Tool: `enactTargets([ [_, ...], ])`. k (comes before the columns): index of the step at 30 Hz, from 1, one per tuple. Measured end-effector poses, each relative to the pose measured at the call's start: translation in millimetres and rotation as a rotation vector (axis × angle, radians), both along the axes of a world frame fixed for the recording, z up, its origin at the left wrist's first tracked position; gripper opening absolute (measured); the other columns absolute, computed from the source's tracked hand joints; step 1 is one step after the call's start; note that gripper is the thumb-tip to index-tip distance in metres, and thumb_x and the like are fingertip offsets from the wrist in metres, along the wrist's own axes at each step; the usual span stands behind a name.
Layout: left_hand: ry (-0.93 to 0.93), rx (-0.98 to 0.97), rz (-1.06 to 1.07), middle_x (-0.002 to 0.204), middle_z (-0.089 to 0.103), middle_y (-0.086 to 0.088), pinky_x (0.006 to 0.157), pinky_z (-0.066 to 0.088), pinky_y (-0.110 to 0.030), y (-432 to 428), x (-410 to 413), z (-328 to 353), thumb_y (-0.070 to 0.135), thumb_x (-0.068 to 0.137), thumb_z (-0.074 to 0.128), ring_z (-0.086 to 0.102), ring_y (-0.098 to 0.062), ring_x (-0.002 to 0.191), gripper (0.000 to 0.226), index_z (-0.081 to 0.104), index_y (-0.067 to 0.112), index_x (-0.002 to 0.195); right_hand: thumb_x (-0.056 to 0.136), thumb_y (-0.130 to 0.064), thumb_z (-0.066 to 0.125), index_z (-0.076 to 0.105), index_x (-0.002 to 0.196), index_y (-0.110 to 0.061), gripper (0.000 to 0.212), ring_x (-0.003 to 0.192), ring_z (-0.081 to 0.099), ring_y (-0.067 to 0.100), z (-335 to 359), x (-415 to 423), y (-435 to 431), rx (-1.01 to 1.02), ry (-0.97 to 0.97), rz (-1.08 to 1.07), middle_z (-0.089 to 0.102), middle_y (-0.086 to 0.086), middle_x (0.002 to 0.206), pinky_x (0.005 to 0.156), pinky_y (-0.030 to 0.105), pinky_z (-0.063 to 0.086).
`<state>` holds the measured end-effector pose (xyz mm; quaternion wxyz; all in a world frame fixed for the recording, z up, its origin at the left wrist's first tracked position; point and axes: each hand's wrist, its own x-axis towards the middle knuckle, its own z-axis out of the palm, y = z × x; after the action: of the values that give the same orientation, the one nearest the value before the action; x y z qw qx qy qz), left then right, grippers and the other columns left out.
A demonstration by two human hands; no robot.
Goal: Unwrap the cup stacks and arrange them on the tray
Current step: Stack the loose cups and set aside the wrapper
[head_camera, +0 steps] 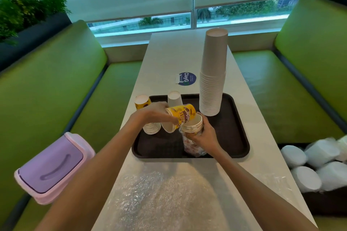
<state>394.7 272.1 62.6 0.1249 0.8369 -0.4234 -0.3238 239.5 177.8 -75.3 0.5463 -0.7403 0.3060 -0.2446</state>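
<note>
Both hands worked over the dark tray [236,137] that sat on the long white tabletop [169,52]. The left hand [150,113] had its grip closed around a yellow printed cup [181,114], held tilted on its side with the open mouth facing down and to the left. The right hand [203,135] had its grip clamped on a short stack of yellow cups [193,124], mouths up, whose lower part was wrapped in crinkled clear plastic [191,146] that trailed down onto the tray. The tilted cup touched the rim of that held stack.

On the tray's far left corner stood an upside-down stack of yellow cups [145,114], partly behind the left hand. Just beside it, further back, a single white cup [174,98] stood upside down. A tall stack of white cups [213,73], also upside down, rose from the tray's far right part.

A sheet of clear plastic wrap [150,197] lay on the near tabletop. A round blue sticker [186,78] was on the tabletop beyond the tray. A purple lidded bin [52,167] rested on the green bench at left, and a dark box of white lids or bowls [319,167] sat on the bench at right
</note>
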Motion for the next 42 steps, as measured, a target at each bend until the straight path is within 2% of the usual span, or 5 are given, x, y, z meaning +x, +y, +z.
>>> enactTargets([
  [10, 0.258, -0.399, 0.236, 0.090, 0.062, 0.007, 0.059, 0.044, -0.004, 17.4, 2.6, 12.4, 0.010, 0.082, 0.071, 0.058, 0.000, 0.076, 0.027, 0.054, 0.021, 0.100, 0.070, -0.025, 0.085, 0.033, 0.144, -0.017, 0.091, 0.129, 0.046, 0.021, 1.2, 5.2, 1.2, 0.019, 0.032, -0.038, 0.051, 0.006, 0.138, 0.108, 0.041, 0.040],
  [15, 0.067, -0.845, 0.508, 0.115, 0.054, 0.002, 0.090, 0.048, -0.030, 27.8, 35.9, 28.9, 0.012, 0.070, 0.082, 0.057, -0.015, 0.104, 0.070, 0.036, 0.011, 0.123, 0.071, -0.024, 0.084, 0.029, 0.147, -0.020, 0.094, 0.134, 0.041, 0.022, 1.4, 6.9, 3.2, 0.023, 0.061, -0.029, 0.046, 0.006, 0.143, 0.111, 0.046, 0.036],
  [23, -0.078, -0.797, 0.663, 0.120, 0.057, -0.008, 0.090, 0.048, -0.036, 34.4, 53.0, -8.1, 0.014, 0.067, 0.085, 0.058, -0.026, 0.109, 0.070, 0.036, 0.009, 0.117, 0.071, -0.024, 0.083, 0.027, 0.147, -0.020, 0.094, 0.136, 0.038, 0.020, 3.9, 9.2, 4.1, 0.018, 0.074, -0.007, 0.043, 0.004, 0.146, 0.113, 0.043, 0.034],
  [37, -0.325, -1.043, 0.329, 0.119, 0.056, -0.009, 0.089, 0.042, -0.018, 20.2, 8.8, -22.9, 0.017, 0.077, 0.068, 0.052, -0.015, 0.110, 0.046, 0.053, 0.006, 0.119, 0.070, -0.022, 0.084, 0.038, 0.136, -0.020, 0.080, 0.116, 0.044, 0.005, 8.6, 7.8, 7.2, 0.043, 0.050, -0.009, 0.049, -0.010, 0.123, 0.096, 0.022, 0.037],
  [42, -0.187, -0.706, -0.005, 0.127, 0.050, -0.008, 0.086, 0.050, -0.028, 2.2, -12.6, -38.0, 0.021, 0.080, 0.073, 0.054, -0.022, 0.110, 0.046, 0.057, 0.012, 0.121, 0.070, -0.020, 0.084, 0.038, 0.133, -0.024, 0.078, 0.111, 0.048, 0.004, 7.1, 6.9, 8.2, 0.027, 0.048, 0.019, 0.050, -0.012, 0.119, 0.087, 0.011, 0.039],
])
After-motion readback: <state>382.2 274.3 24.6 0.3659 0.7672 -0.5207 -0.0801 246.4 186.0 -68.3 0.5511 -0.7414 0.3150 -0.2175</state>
